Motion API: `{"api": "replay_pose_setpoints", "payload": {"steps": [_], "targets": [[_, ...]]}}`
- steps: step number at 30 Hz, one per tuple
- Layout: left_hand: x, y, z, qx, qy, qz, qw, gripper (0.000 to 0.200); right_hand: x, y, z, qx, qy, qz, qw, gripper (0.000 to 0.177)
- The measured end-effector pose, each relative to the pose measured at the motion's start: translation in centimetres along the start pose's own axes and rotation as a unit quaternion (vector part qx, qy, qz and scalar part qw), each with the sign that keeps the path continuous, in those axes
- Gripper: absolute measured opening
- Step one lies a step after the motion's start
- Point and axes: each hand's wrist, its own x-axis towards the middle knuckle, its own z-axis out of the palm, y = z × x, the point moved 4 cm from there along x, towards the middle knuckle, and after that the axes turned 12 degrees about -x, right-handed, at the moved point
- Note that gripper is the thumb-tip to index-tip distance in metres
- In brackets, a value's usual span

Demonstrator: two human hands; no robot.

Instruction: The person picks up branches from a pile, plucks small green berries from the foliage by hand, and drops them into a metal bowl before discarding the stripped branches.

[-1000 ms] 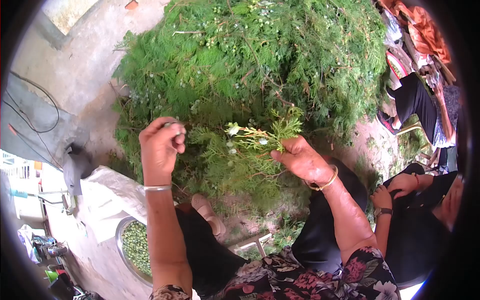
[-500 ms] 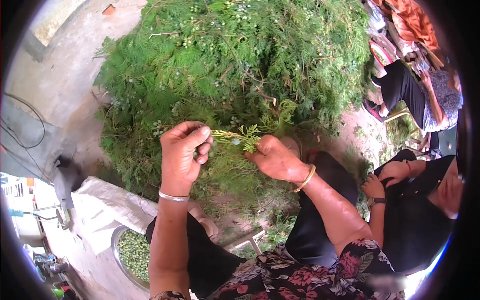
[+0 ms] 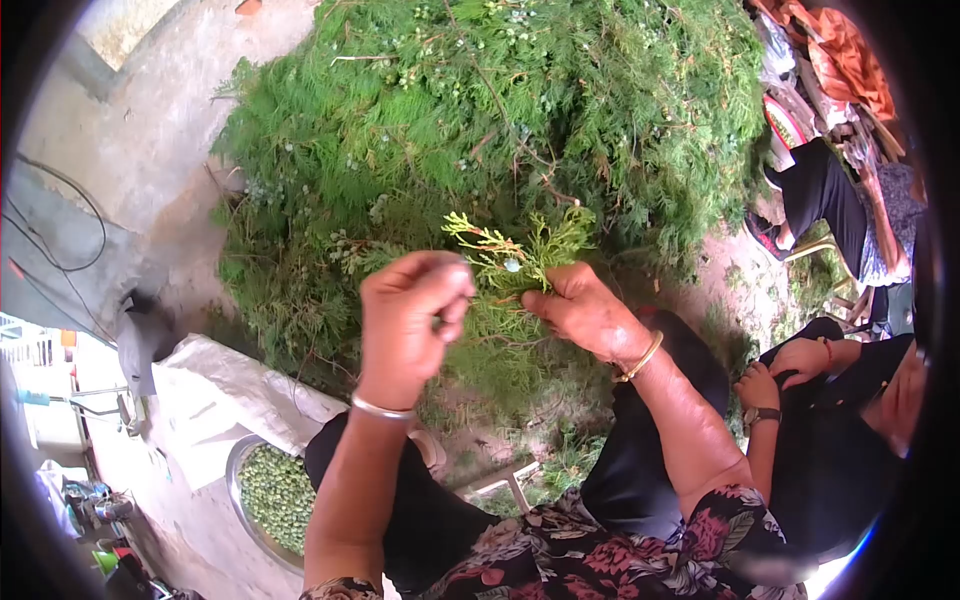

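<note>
A small green conifer sprig (image 3: 487, 240) with a pale blue berry cone (image 3: 512, 265) on it is pinched by its lower end in my right hand (image 3: 592, 312). My left hand (image 3: 408, 315), slightly blurred, is closed just left of the sprig, thumb against the curled fingers. Whatever lies inside those fingers is hidden. Behind both hands rises a large heap of cut conifer branches (image 3: 400, 130), dotted with more pale cones.
At lower left a metal basin (image 3: 234, 490) holds many green cones, beside a white sack (image 3: 250, 385). A person in black (image 3: 830, 450) sits close on my right; another person's leg (image 3: 825, 195) shows farther off. A black cable (image 3: 100, 225) lies at left.
My left hand has come away from the sprig's tip, which it was touching before. The sprig now points more upward from my right hand. The whole view has shifted slightly.
</note>
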Motion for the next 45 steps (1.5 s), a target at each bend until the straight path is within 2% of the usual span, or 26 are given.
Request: {"api": "replay_pose_setpoints", "payload": {"steps": [3, 5, 9, 11, 12, 13, 14, 16, 20, 21, 22, 23, 24, 25, 26, 27, 29, 31, 33, 34, 35, 36, 37, 38, 40, 45], "targets": [[-0.1, -2.2, 1.8, 0.143, -0.002, 0.025, 0.989, 0.012, 0.7, 0.8, 0.9, 0.009, -0.022, -0.026, 0.999, 0.028], [0.4, -2.8, 2.0, 0.154, 0.008, 0.042, 0.987, 0.010, 1.0, 1.0, 1.3, -0.026, 0.007, -0.130, 0.991, 0.028], [0.8, -2.9, 1.1, 0.177, 0.019, 0.042, 0.983, 0.006, 0.2, -0.9, 0.5, -0.035, -0.034, -0.057, 0.997, 0.028], [0.7, -2.2, 1.4, 0.162, 0.011, 0.070, 0.984, 0.003, 0.0, -0.9, 0.5, 0.044, -0.069, -0.027, 0.996, 0.023], [0.6, -0.8, 0.8, 0.128, 0.070, 0.090, 0.985, 0.003, 0.1, -0.9, 0.3, 0.044, -0.067, -0.028, 0.996, 0.023], [0.5, 0.6, -0.1, 0.094, 0.127, 0.107, 0.982, 0.003, 0.1, -0.6, 0.0, 0.193, -0.052, -0.006, 0.980, 0.020], [0.6, 2.7, -1.7, 0.057, 0.137, 0.124, 0.981, 0.004, 0.0, -0.1, -0.2, 0.340, -0.035, 0.018, 0.940, 0.018], [-0.3, 7.5, -6.0, -0.002, 0.176, 0.162, 0.971, 0.010, 0.4, 0.6, -1.7, 0.338, 0.028, 0.013, 0.941, 0.015], [-7.5, 14.4, -16.3, 0.086, 0.281, 0.210, 0.933, 0.031, 1.0, 1.0, -2.0, 0.410, 0.076, -0.016, 0.909, 0.017], [-10.5, 15.3, -20.1, 0.206, 0.243, 0.232, 0.919, 0.032, 1.1, 0.9, -2.1, 0.414, 0.075, -0.015, 0.907, 0.017], [-13.3, 15.5, -21.1, 0.201, 0.361, 0.194, 0.890, 0.028, 1.1, 0.7, -2.1, 0.421, 0.076, -0.023, 0.903, 0.018], [-16.4, 15.7, -22.8, 0.272, 0.398, 0.197, 0.854, 0.021, 1.1, 0.6, -2.2, 0.428, 0.076, -0.031, 0.900, 0.018], [-20.0, 16.3, -27.5, 0.452, 0.375, 0.159, 0.794, 0.016, 1.2, 0.7, -2.3, 0.435, 0.072, -0.036, 0.897, 0.017], [-23.4, 17.5, -33.6, 0.640, 0.309, 0.013, 0.703, 0.019, 1.2, 0.6, -2.3, 0.438, 0.071, -0.036, 0.896, 0.017], [-27.0, 17.5, -38.0, 0.638, 0.422, -0.013, 0.645, 0.033, 1.1, 0.5, -2.3, 0.448, 0.070, -0.039, 0.891, 0.018], [-27.6, 16.4, -32.7, 0.775, 0.368, -0.047, 0.511, 0.044, 1.1, 0.4, -2.2, 0.456, 0.068, -0.042, 0.886, 0.019], [-28.8, 15.7, -31.0, 0.821, 0.400, -0.029, 0.406, 0.047, 1.3, 0.6, -1.9, 0.466, 0.072, -0.043, 0.881, 0.019], [-26.5, 15.6, -27.6, 0.727, 0.393, 0.112, 0.551, 0.045, 1.5, 0.7, -1.6, 0.500, 0.097, -0.042, 0.859, 0.018], [-20.1, 12.0, -16.1, 0.584, 0.305, 0.102, 0.745, 0.040, 1.9, 0.9, -1.3, 0.485, 0.085, -0.028, 0.870, 0.015], [-17.7, 8.9, -12.1, 0.521, 0.226, 0.137, 0.811, 0.036, 1.9, 0.9, -1.2, 0.500, 0.092, -0.027, 0.860, 0.015], [-14.9, 6.2, -6.4, 0.591, 0.091, 0.128, 0.792, 0.030, 1.9, 0.9, -1.1, 0.515, 0.101, -0.025, 0.851, 0.014], [-13.1, 3.0, -4.0, 0.611, -0.011, 0.148, 0.778, 0.026, 1.9, 0.8, -1.0, 0.513, 0.098, -0.014, 0.853, 0.016], [-11.2, -0.7, -3.3, 0.620, -0.064, 0.151, 0.768, 0.032, 1.9, 0.9, -0.9, 0.510, 0.101, -0.014, 0.854, 0.016], [-9.4, -3.7, -1.1, 0.660, -0.096, 0.158, 0.728, 0.033, 2.0, 0.9, -0.8, 0.511, 0.090, -0.016, 0.855, 0.017], [-6.9, -8.3, 0.8, 0.718, -0.100, 0.139, 0.675, 0.033, 2.0, 1.0, -0.6, 0.518, 0.099, -0.014, 0.849, 0.017], [-4.7, -13.0, -0.9, 0.711, -0.079, 0.200, 0.670, 0.022, 1.9, 0.6, -0.3, 0.499, 0.081, -0.011, 0.863, 0.018]]}}
